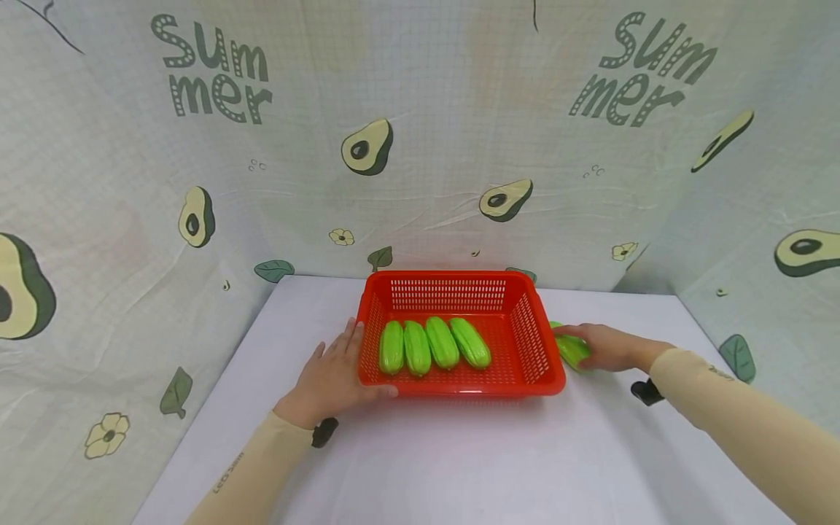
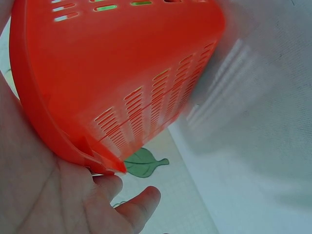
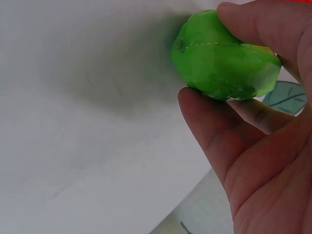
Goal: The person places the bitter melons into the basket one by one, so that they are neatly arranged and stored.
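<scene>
Beside the right wall of a red plastic basket, my right hand grips a bright green, ridged, zucchini-like vegetable. The right wrist view shows thumb and fingers around this green vegetable, its rounded end facing the camera just over the table. Several similar green vegetables lie side by side in the basket's left and middle part. My left hand rests against the basket's front left corner, fingers fairly straight along the side and thumb by the front rim. In the left wrist view, the palm touches the basket rim.
The basket stands on a white-covered table. A pale cloth backdrop printed with avocados, leaves and lettering rises behind the table and along both sides. Dark wrist-worn pieces sit at both wrists.
</scene>
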Demonstrator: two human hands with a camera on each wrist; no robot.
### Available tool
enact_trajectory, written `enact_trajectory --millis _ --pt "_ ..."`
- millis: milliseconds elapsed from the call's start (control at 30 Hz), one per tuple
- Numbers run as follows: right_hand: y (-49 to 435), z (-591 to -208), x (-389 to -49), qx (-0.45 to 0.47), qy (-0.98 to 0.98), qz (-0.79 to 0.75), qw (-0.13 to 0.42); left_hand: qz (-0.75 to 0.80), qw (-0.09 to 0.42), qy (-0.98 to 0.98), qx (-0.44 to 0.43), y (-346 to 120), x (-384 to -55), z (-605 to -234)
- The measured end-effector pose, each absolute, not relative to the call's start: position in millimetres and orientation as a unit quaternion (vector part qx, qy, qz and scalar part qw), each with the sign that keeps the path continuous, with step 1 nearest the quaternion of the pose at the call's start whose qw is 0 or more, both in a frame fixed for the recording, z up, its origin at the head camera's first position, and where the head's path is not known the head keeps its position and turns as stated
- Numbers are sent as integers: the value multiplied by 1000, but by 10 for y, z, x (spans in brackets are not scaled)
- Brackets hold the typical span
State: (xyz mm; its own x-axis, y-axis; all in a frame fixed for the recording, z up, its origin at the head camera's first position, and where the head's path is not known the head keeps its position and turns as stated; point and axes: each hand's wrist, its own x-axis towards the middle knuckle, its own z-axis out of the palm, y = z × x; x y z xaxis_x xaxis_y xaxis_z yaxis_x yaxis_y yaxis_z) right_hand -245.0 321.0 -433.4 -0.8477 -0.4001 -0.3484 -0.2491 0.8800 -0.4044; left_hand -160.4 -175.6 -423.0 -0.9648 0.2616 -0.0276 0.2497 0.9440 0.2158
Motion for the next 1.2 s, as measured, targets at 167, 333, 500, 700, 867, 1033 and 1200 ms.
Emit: enact_trajectory --millis 167,333,500,700,867,1033,1200 --pt "3224 -4334 -2442 -159 948 -171 216 107 26 985 132 -1756 -1598 -4229" --pt "3239 -4327 -2433 -157 950 -164 214 108 25 985 134 -1754 -1589 -4223" --pt "3239 -4315 -2415 -155 952 -158 212 111 25 984 134 -1748 -1580 -4208" --pt "3247 -4316 -2410 -155 952 -158 210 110 22 984 136 -1752 -1576 -4211" --pt "3256 -4303 -2410 -152 954 -157 206 112 20 984 137 -1763 -1574 -4212" --pt "3261 -4278 -2389 -156 955 -154 201 111 20 984 138 -1767 -1575 -4218" --pt "3287 -4195 -2358 -173 954 -151 194 110 19 984 139 -1763 -1576 -4233"
